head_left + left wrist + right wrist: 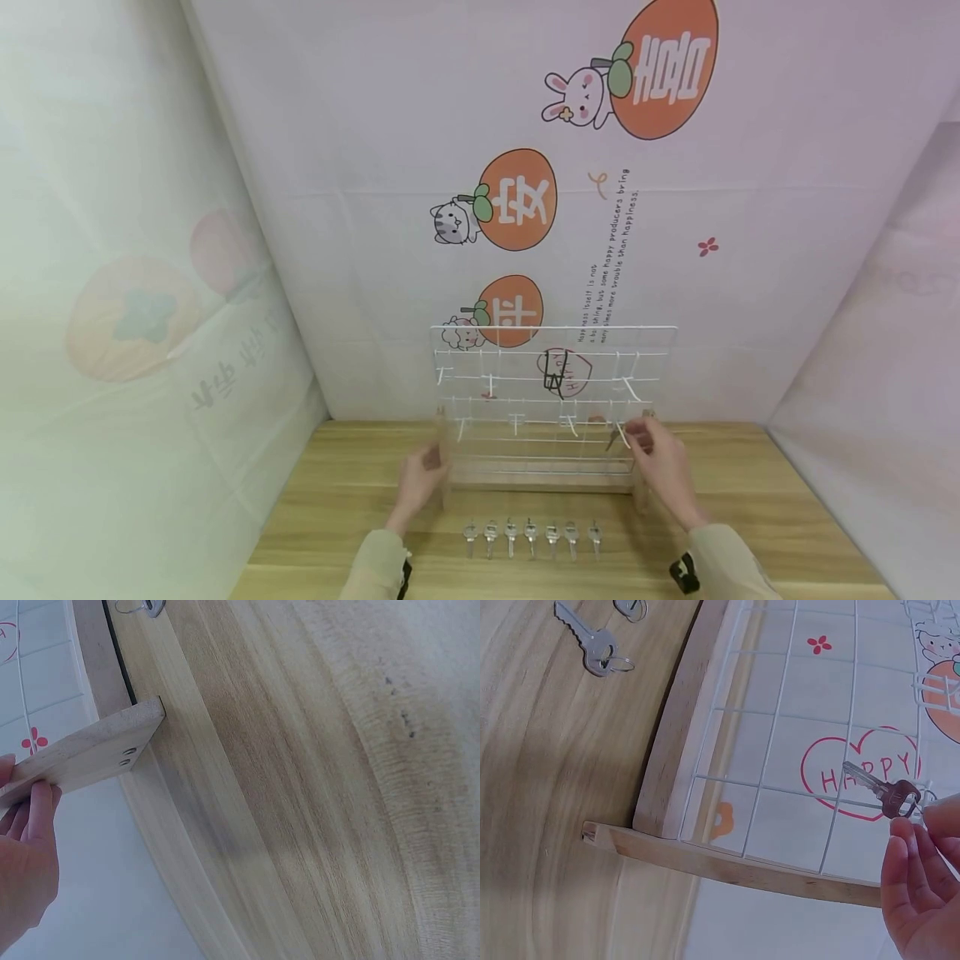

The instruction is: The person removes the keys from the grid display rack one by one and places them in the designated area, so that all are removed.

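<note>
A white wire grid rack (555, 329) in a wooden frame (667, 735) stands on the table, with several hooks on its front. My right hand (663, 467) is at the lower right hook (623, 434). Between thumb and fingers it pinches the small ring of a silver key (891, 796), whose blade points away from the fingertips. My left hand (422, 479) holds the rack's left wooden side post (90, 750), fingers on one face and thumb on the other. In front of the rack, several silver keys with rings (531, 533) lie in a row.
The wooden table (352, 475) meets a printed white cloth backdrop (390, 250) behind the rack. Cloth walls rise on the left (150, 375) and right (862, 375). A small black outlined mark (555, 372) shows behind the upper grid.
</note>
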`<action>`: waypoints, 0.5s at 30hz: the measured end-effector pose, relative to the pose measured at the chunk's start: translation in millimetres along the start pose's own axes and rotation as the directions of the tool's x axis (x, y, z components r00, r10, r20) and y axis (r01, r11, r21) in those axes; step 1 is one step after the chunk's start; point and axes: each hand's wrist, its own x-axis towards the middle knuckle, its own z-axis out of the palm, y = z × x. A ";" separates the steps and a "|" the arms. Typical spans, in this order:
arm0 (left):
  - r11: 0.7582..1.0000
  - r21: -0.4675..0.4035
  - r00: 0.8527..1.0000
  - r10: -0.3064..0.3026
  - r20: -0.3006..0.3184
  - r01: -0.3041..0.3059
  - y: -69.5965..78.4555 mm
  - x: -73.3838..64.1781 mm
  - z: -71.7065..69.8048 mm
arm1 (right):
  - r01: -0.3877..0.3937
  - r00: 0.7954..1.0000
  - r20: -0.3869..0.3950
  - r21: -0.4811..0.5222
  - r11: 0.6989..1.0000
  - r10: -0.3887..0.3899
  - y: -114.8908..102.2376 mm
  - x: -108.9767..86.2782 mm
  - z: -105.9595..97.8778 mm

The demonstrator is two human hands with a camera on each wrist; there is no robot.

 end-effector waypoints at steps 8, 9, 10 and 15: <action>1.000 -0.023 1.000 -0.018 0.007 0.018 0.6 -0.3 0.8 | 0.017 1.000 0.007 -0.012 1.000 -0.017 4.1 4.9 3.1; 1.000 -0.021 1.000 -0.017 0.006 0.017 0.6 -0.2 0.9 | 0.017 1.000 0.006 -0.008 1.000 -0.017 4.5 5.2 3.5; 1.000 -0.018 1.000 -0.018 0.006 0.018 0.7 0.0 0.9 | 0.020 1.000 0.004 -0.007 1.000 -0.020 4.7 5.5 3.9; 1.000 -0.002 1.000 -0.016 0.002 0.016 1.4 -0.1 0.5 | 0.029 1.000 -0.007 -0.003 1.000 -0.029 4.7 6.0 5.3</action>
